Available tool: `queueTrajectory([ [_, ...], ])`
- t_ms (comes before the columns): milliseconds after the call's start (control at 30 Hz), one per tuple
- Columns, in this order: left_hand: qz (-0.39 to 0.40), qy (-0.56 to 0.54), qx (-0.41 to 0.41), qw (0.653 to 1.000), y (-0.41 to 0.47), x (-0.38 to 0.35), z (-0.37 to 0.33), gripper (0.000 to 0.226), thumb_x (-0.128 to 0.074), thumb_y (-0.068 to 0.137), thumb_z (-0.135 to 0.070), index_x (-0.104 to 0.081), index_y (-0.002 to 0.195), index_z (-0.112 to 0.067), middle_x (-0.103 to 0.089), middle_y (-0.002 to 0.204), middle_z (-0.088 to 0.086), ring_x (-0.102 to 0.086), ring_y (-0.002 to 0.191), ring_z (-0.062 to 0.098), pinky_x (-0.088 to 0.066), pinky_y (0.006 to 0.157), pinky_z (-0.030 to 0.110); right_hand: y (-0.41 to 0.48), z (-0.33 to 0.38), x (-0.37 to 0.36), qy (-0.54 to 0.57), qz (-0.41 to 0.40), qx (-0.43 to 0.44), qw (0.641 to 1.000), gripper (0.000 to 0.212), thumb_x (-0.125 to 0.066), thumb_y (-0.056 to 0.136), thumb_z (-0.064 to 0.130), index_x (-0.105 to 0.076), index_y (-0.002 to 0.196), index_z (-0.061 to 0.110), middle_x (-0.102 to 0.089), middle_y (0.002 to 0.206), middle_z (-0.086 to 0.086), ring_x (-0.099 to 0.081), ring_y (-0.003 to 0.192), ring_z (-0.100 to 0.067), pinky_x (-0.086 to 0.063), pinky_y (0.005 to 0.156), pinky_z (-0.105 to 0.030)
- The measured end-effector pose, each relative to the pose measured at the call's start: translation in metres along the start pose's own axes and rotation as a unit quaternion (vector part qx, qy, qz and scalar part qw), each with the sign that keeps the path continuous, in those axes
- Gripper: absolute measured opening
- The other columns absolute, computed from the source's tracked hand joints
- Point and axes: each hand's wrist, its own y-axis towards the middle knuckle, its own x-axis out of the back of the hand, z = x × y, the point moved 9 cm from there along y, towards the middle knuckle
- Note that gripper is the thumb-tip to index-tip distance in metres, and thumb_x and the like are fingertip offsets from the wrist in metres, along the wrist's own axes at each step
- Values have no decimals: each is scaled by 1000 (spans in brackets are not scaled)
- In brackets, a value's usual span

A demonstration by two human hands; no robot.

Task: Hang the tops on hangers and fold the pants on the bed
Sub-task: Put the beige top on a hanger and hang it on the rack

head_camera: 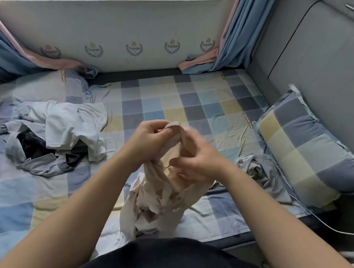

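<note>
A beige garment (159, 196) hangs bunched in front of me above the checked bed (197, 105). My left hand (151, 135) pinches its upper edge. Just right of it, my right hand (195, 158) grips the same cloth lower down and looks blurred. The garment's lower part trails onto the bed near my body. A heap of clothes (60, 133) lies at the left: a white top over grey striped and dark pieces. A crumpled grey garment (258, 168) sits at the right beside the pillow. No hanger is in view.
A checked pillow (309, 152) leans against the grey padded headboard (336, 64) at the right. Blue and pink curtains (235, 29) hang at both sides of the window, their ends on the bed. A white cable (325, 225) runs along the bed's right edge.
</note>
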Motion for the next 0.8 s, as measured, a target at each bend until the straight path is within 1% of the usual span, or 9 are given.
queueTrajectory([
  [67,32,18,-30,999,-2,-1,-7,16,-70,95,-30,-77,82,-25,-65,70,-8,-56,64,6,-46,61,21,5,-2,-3,-64,-25,-29,997,9,-70,87,27,-67,89,34,-70,85,10,-66,83,-13,-56,82,-46],
  [133,55,137,-72,986,-1,4,-6,14,-79,85,-35,-71,79,-25,-61,65,-12,-52,59,4,-42,57,18,9,1,18,-106,-111,-12,988,16,-61,87,8,-66,76,19,-69,73,2,-66,74,-20,-56,74,-47],
  [200,27,315,-63,946,0,16,15,19,-82,81,-30,-66,91,-30,-63,74,-11,-59,69,10,-46,61,27,7,8,40,-107,-183,15,977,20,-52,78,-3,-64,77,13,-67,70,0,-63,73,-23,-53,67,-42],
  [267,-59,397,-10,916,-1,39,43,25,-67,85,-11,-63,104,-27,-64,92,-2,-62,86,25,-46,68,35,4,14,60,-110,-231,42,966,26,-46,75,0,-63,81,19,-65,70,6,-61,71,-13,-50,61,-32],
  [367,-162,373,96,908,-14,71,93,31,-51,81,-1,-62,102,-21,-55,100,2,-59,97,33,-41,71,36,1,-2,86,-142,-271,13,952,32,-43,76,3,-65,87,25,-66,75,7,-60,73,-16,-48,60,-29],
  [500,-203,340,200,896,-33,104,145,31,-51,84,-4,-61,109,-20,-57,117,11,-57,106,35,-44,81,40,-8,-63,118,-255,-247,-164,920,25,-47,78,2,-65,90,15,-67,88,-11,-58,83,-34,-47,68,-37],
  [667,-102,300,161,935,-24,67,142,36,-65,96,-35,-61,125,-14,-63,127,11,-59,116,30,-47,99,44,-5,-75,80,-107,-178,-193,959,24,-47,84,0,-65,83,16,-66,82,-10,-60,83,-30,-46,63,-30],
  [733,-7,240,137,961,-22,28,133,40,-73,90,-41,-64,121,-17,-67,121,4,-63,111,23,-50,99,42,0,-70,54,34,-154,-207,966,20,-49,90,3,-63,89,17,-64,81,-9,-61,74,-26,-51,54,-28],
  [800,122,181,129,967,-28,-16,125,53,-79,75,-59,-64,118,-31,-66,121,-10,-61,115,11,-49,101,33,6,-58,32,129,-126,-208,961,13,-53,93,6,-62,101,12,-66,88,-13,-64,74,-26,-58,56,-37],
])
